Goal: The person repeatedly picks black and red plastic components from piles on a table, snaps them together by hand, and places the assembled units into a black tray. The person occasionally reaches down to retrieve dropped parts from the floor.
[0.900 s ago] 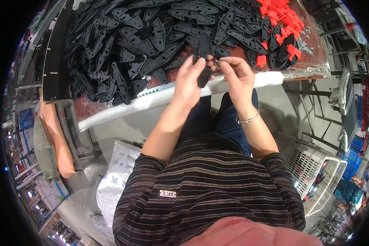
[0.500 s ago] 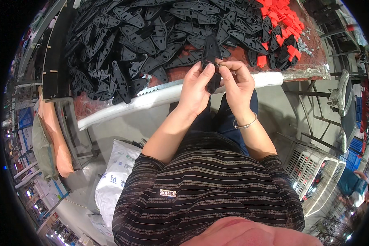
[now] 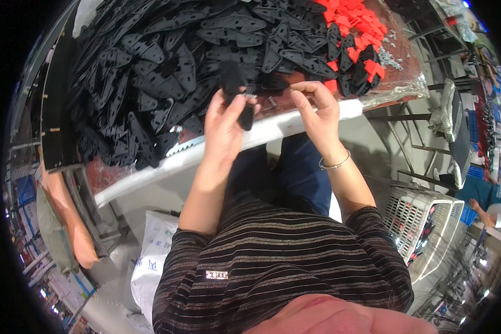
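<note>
Plate, black, was pinched firmly in the left hand at the pile's near edge. The right hand, also nearside, had thumb and forefinger slightly parted, visibly bare. Red pieces lay right of the pile; a white roll ran before it.

Workshop, with heaped black parts

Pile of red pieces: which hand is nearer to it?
Right. The right hand is on the near side of the red pieces, slightly left; the left hand is much farther left, holding a black part.
</note>
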A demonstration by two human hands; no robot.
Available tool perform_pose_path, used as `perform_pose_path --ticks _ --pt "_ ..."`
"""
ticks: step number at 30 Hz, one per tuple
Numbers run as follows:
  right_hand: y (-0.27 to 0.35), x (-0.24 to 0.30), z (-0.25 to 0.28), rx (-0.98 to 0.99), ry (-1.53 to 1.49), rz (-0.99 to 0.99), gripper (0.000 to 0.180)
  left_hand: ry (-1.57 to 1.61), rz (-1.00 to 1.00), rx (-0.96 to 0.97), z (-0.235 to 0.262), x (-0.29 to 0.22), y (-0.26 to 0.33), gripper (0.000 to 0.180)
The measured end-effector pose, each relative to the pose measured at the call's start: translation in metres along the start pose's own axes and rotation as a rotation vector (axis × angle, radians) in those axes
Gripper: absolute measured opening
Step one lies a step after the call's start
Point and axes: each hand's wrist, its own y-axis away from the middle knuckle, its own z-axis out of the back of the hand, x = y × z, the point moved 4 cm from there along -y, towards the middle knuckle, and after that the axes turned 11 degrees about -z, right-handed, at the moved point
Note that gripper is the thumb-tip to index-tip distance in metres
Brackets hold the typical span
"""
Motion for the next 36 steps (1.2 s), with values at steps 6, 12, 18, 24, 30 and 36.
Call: perform_pose_path --ticks 6,12,18,24,30,36 --pt "-0.084 0.03 0.053 -0.145 0.661 0.284 0.01 0.058 0.021 0.032 0.02 0.005 -0.009 0.012" --pt "-0.236 -0.024 0.093 -0.128 1.423 0.116 0.031 0.091 0.085 0.065 0.021 0.006 -0.011 0.017" --pt "-0.277 -0.081 0.106 0.085 1.559 0.197 0.025 0.074 0.135 0.052 0.017 0.009 -0.02 0.015" --pt "-0.149 0.039 0.038 0.083 0.648 0.149 0.028 0.132 0.084 0.032 0.02 0.008 -0.015 0.011" --pt "-0.011 0.018 -0.021 0.558 -0.155 -0.256 0.031 0.105 0.022 0.061 0.014 0.005 -0.013 0.014" --pt "0.014 0.015 -0.034 0.299 -0.247 -0.116 0.024 0.05 -0.052 0.03 0.002 0.002 0.007 0.015"
